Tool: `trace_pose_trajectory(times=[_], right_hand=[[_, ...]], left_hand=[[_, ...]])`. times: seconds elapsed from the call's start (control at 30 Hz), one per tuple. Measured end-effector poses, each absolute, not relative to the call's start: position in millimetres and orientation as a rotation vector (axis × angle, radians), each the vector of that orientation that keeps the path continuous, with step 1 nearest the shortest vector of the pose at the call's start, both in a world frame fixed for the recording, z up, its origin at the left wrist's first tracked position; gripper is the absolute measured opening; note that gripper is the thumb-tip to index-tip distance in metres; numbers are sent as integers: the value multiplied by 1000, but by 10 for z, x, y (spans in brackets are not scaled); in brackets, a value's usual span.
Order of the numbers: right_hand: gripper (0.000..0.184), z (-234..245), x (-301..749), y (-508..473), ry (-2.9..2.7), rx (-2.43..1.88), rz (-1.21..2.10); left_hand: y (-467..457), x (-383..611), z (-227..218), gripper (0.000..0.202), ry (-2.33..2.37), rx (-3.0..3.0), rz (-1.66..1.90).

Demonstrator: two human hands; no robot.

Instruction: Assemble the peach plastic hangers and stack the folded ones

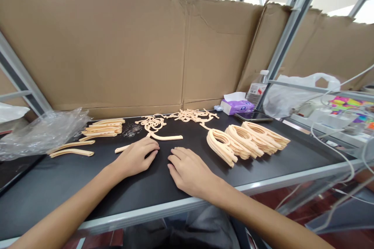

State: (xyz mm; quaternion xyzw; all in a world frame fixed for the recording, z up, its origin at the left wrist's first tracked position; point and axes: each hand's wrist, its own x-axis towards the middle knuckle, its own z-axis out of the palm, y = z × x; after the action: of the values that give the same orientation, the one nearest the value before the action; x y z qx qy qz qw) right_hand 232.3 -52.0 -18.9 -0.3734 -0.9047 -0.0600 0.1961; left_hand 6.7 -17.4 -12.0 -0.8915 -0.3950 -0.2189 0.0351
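Work at the table, apparently partway through. Ring-ended pieces stand in neat, overlapping stacks at the right and are probably the sorted share. At the far left, a bundle of strips and two loose strips seem left over. Thin curly scraps lie along the cardboard wall. Between these groups, a pale curved piece lies just beyond the left hand, whose fingers are bent; whether it grips anything cannot be told. The right hand rests palm down, fingers together, its underside hidden.
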Motion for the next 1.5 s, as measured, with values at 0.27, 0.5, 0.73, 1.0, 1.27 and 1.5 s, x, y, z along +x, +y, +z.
trace_pose_trajectory(times=[0.27,0.5,0.73,1.0,1.27,1.5], right_hand=[[32,-177,2326,-508,-2549,-1046,-164],[27,51,2375,-510,-2657,-1040,-237],[36,646,2751,208,-2407,-1605,-443],[48,580,3078,1028,-2496,-2034,-149],[44,379,3088,1156,-2617,-2076,-183],[40,432,3115,1129,-2617,-2084,-211]], left_hand=[[-116,9,-175,41,-1321,-2604,-610],[-141,44,-138,35,-1340,-2586,-511],[-146,69,-131,30,-1322,-2604,-515],[-173,69,-102,27,-1335,-2672,-552],[-171,100,-84,38,-1509,-2501,-434],[-166,76,-109,29,-1427,-2528,-476]])
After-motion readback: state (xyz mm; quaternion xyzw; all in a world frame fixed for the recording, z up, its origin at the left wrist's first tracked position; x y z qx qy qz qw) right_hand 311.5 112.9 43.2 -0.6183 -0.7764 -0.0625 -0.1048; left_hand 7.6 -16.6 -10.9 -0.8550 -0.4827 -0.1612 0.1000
